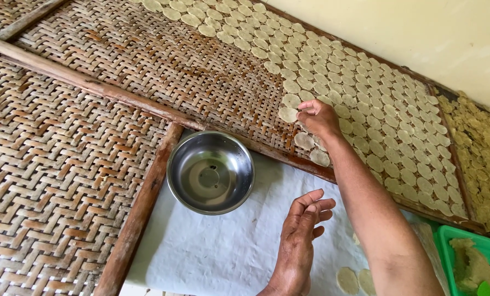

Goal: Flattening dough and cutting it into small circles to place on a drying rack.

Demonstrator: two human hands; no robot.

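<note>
My right hand (317,117) reaches over a woven bamboo tray (163,60). Its fingertips pinch the edge of a pale round dough disc (288,114) at the left end of the rows. Many such discs (376,104) lie in close rows over the tray's right half. My left hand (302,241) hovers over a white cloth (217,252), fingers loosely apart and holding nothing. Two more discs (348,279) lie on the cloth beside my right forearm.
An empty steel bowl (209,172) sits on the cloth's upper left. A green tub (448,241) with a lump of dough stands at the lower right. Wooden frame bars (141,208) edge the woven mats. A further tray (483,148) of yellowish pieces lies by the wall.
</note>
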